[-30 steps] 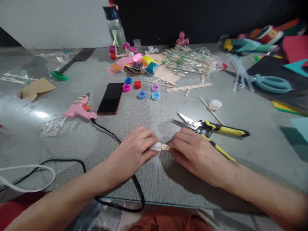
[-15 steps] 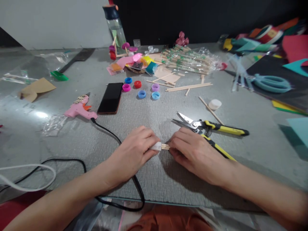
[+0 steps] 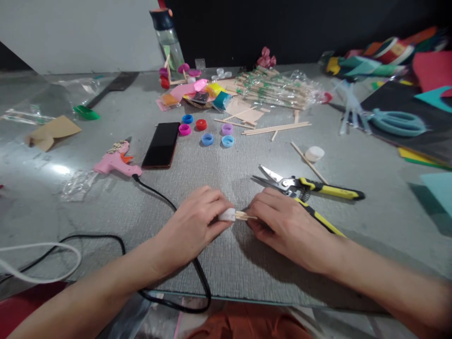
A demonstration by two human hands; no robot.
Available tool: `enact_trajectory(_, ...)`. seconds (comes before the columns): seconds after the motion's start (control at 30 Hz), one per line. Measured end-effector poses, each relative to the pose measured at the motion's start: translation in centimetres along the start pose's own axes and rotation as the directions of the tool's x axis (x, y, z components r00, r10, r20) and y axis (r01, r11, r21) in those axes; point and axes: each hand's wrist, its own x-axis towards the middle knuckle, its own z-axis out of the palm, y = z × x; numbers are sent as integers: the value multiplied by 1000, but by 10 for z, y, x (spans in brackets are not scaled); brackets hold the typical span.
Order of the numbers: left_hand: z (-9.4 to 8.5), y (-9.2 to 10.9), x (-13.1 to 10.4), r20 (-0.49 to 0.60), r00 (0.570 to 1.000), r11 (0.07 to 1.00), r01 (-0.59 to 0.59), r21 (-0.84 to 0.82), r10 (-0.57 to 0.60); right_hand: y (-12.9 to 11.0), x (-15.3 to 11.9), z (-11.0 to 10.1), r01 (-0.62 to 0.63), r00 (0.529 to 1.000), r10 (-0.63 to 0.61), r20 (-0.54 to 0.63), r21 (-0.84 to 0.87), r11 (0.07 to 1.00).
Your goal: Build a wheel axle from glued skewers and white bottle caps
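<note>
Low over the table's front half, my left hand [image 3: 203, 216] grips a white bottle cap [image 3: 228, 214] between thumb and fingers. Thin wooden sticks [image 3: 242, 215] run from the cap's right side toward my right hand [image 3: 273, 214]. The fingers of my right hand are closed round the sticks' other end, which they mostly hide. Just behind that hand lie yellow-and-black snips [image 3: 287, 182] with their blades apart. A second white cap [image 3: 314, 154] and a loose stick [image 3: 309, 162] rest further back on the right.
A pink glue gun [image 3: 118, 160] lies left, its black cable [image 3: 158, 192] looping near my left forearm. Behind are a phone [image 3: 161, 145], several coloured caps [image 3: 207, 139], loose sticks [image 3: 275, 128] and a bottle [image 3: 167, 42]. Blue scissors [image 3: 397, 123] lie at right.
Both hands stay almost in place. A stick end now shows in front of my right fingertips, where they covered it before. The view has shifted very slightly.
</note>
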Motion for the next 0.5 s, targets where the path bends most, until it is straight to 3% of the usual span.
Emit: enact_trajectory(0.5, -1, 1, 2, 18, 998, 998, -55, 3, 55, 0, 1, 2, -9, 1000, 9, 12, 46, 999)
